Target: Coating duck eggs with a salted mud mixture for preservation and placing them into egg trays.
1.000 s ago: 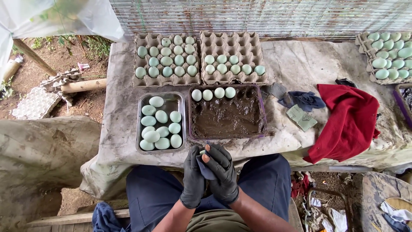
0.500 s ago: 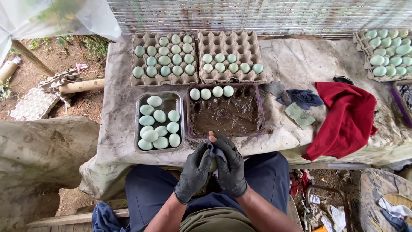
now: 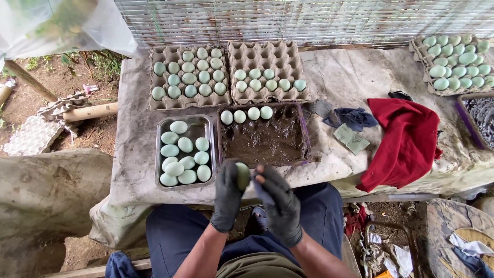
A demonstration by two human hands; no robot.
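Observation:
Both my hands wear black gloves, close together at the table's near edge. My left hand (image 3: 228, 194) grips a pale green egg (image 3: 242, 175) upright. My right hand (image 3: 280, 203) holds a small blue cloth (image 3: 261, 191) beside the egg. Just beyond them sits a tray of dark mud (image 3: 265, 140) with several eggs lined along its far edge. Left of it, a metal tray (image 3: 160, 154) holds several pale green eggs.
Two cardboard egg cartons (image 3: 189, 100) (image 3: 267, 54) with eggs stand behind the trays. A red cloth (image 3: 404, 141) and a dark blue rag (image 3: 355, 118) lie to the right. Another egg carton (image 3: 455, 64) sits far right. Dirt ground and debris surround the table.
My hands have risen from my lap to the table's edge and parted a little, so the egg in my left hand now shows.

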